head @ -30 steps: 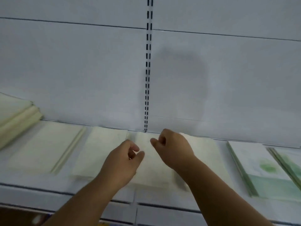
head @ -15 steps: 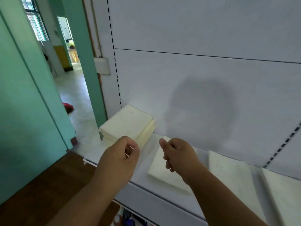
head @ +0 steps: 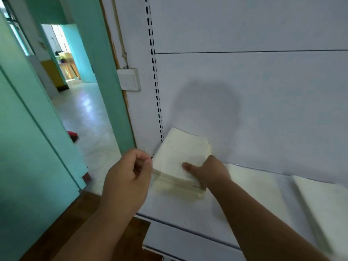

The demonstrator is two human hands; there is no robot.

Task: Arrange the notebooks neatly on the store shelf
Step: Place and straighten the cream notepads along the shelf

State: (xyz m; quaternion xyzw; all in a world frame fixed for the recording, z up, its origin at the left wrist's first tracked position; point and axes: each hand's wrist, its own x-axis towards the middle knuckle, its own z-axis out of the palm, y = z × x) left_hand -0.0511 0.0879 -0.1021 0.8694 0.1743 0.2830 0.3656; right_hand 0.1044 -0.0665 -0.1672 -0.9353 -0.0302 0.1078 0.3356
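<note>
From the head view, a stack of cream notebooks [head: 180,159] sits at the shelf [head: 188,213] left end. The right hand [head: 209,172] grips its right side, thumb on top. Left of the stack, the left hand [head: 128,178] hovers with curled, empty fingers.

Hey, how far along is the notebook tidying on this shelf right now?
Partly done. Notebooks at the right already lie flat on the shelf. In hand: the right hand grips the uneven stack at the shelf's left end, thumb on top; the left hand hovers beside it, curled, holding nothing. Left: squaring that stack, probably spreading it along the row.
</note>
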